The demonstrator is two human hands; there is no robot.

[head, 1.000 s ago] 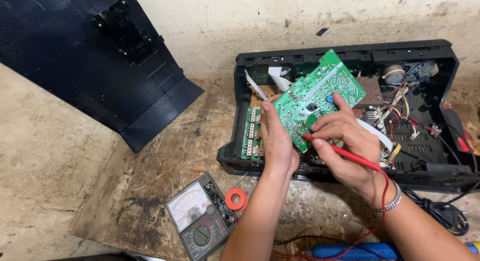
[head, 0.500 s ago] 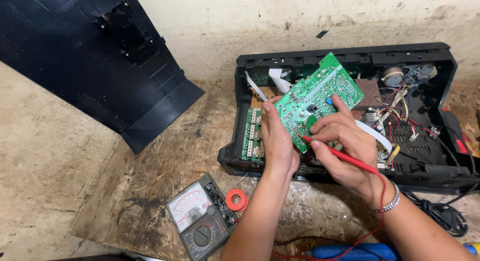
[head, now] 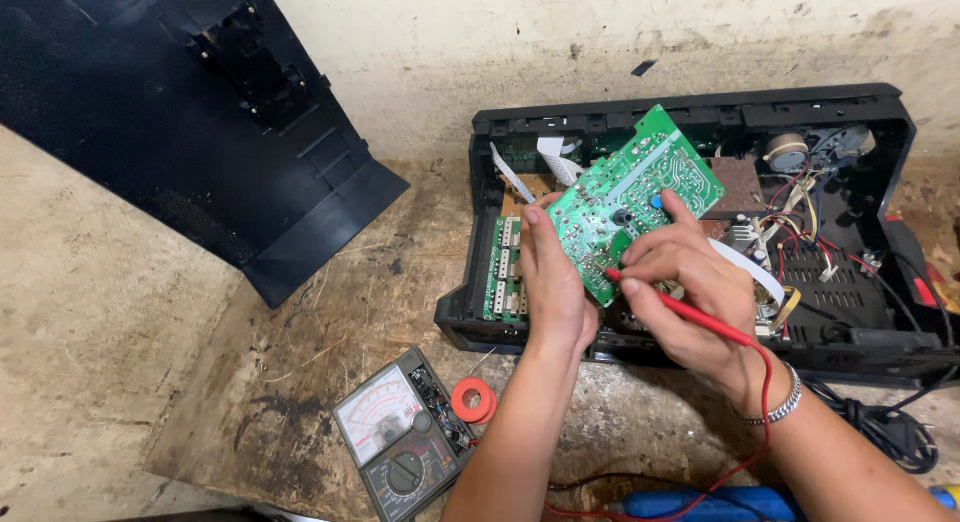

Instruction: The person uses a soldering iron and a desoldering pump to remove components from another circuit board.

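head view: one green circuit board [head: 640, 197], tilted over one open black casing [head: 850, 112], gripped by left hand [head: 553, 282]; right hand [head: 690, 292] pinches one red probe [head: 690, 315]. one multimeter [head: 400, 437] on the table [head: 300, 362].

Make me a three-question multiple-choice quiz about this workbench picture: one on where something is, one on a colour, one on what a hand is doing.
1. Where does the analogue meter lie?
A. inside the black casing
B. on the wooden board, nearer the camera than the casing
C. on the dark panel

2. What colour is the probe?
A. red
B. yellow
C. white

3. What is the left hand doing?
A. resting flat on the table
B. turning the meter dial
C. holding the green circuit board tilted up

Answers: B, the meter sits near the bottom edge; A, the right hand holds a red probe; C, its fingers grip the board's edge.
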